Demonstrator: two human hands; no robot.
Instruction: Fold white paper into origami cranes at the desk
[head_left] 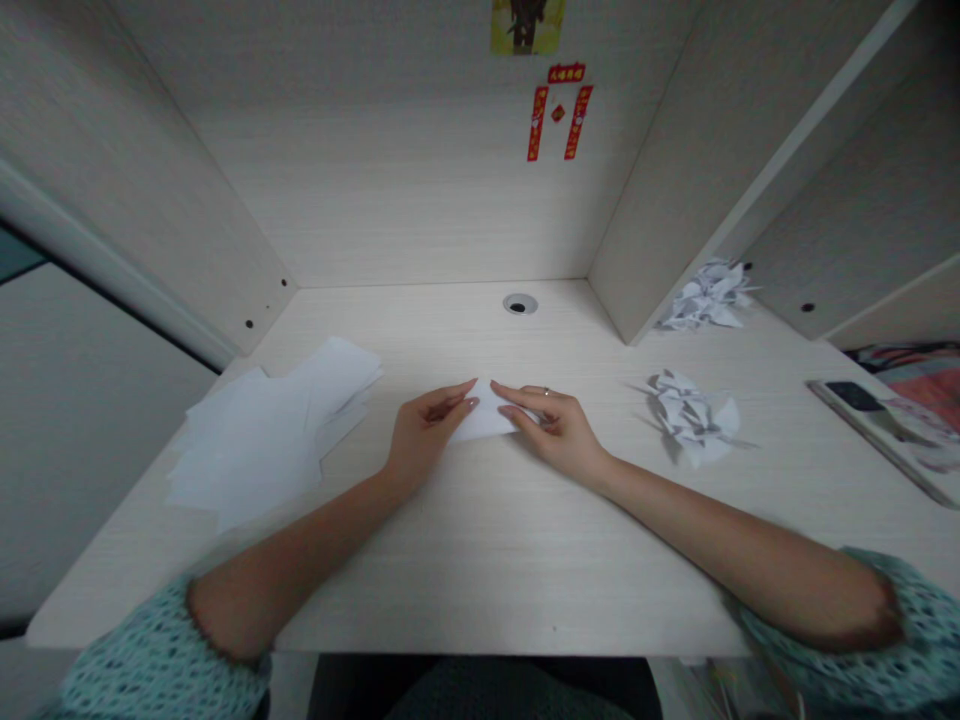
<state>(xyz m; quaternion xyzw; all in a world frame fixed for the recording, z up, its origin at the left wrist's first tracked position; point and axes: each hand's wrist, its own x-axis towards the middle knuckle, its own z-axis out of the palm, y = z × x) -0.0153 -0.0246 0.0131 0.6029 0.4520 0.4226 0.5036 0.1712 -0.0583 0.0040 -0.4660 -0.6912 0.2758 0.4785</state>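
Note:
A small piece of white paper (486,418), apparently folded, lies at the middle of the desk between my hands. My left hand (429,428) grips its left side, thumb and fingers closed at the paper's upper left edge. On the other side, my right hand (556,424), with a ring on one finger, pinches the right part of the same paper. Both sets of fingertips almost meet near its top. The fingers cover the paper's side edges, so its full shape is partly hidden.
A loose pile of white sheets (255,435) spreads to the left. Crumpled and folded paper pieces (694,415) sit to the right, with another heap (709,295) beside the upright divider (720,190). A phone (855,396) rests at far right. A cable hole (520,304) is at the back.

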